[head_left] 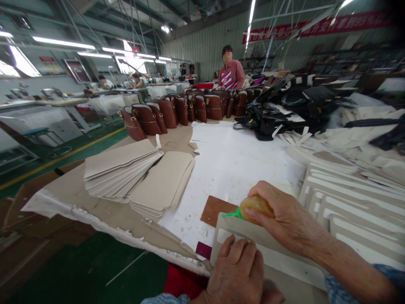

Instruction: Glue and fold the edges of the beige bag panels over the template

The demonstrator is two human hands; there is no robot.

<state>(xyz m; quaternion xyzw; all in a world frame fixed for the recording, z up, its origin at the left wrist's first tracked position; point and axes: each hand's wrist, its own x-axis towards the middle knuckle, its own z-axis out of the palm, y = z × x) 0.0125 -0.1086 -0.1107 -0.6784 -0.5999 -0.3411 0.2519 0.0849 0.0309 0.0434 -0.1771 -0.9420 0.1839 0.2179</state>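
My right hand [281,211] is wrapped round a yellowish squeeze bottle [251,207] with a green nozzle [232,213]. The nozzle tip points left, at the far edge of a beige panel [224,220] with rounded corners. Lengthwise along this panel lies a white strip [284,259]. My left hand [237,268] rests on the strip and panel, fingers laid over them with nothing visible in its grasp. Partly beneath the panel's far corner is a brown rectangular piece [212,210]. A small maroon piece [203,250] lies by its left edge.
Fanned beige panels [122,169] and another beige stack [164,179] lie on the left. Panels with white strips [348,202] overlap at right. Brown bags [171,112] stand in rows behind; black bags [272,114] are heaped back right. A person [232,74] stands beyond.
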